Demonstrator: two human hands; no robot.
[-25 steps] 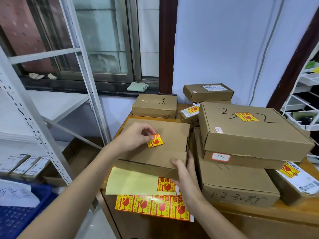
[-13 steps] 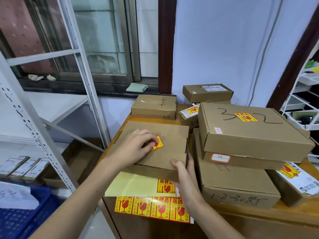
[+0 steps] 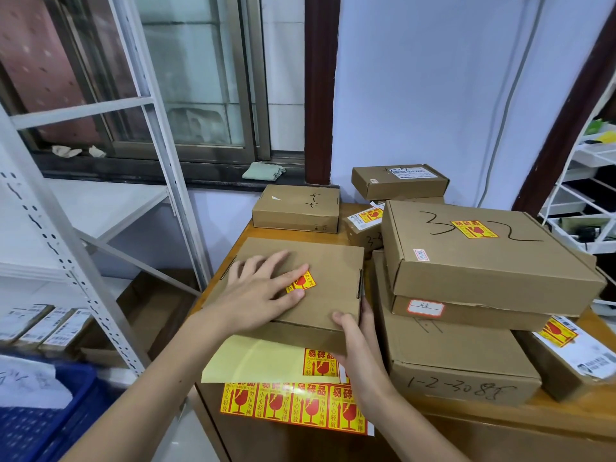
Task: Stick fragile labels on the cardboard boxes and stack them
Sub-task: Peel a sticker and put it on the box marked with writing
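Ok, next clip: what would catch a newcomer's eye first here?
The left hand lies flat on the near cardboard box, fingers spread over a yellow-and-red fragile label, while the right hand holds that box's near right corner. Next come the bright label sheets hanging over the table's front edge, and the stack to the right topped by the box marked 32.

2 bare forearms, no sleeves in view, left hand, right hand, short unpainted nails
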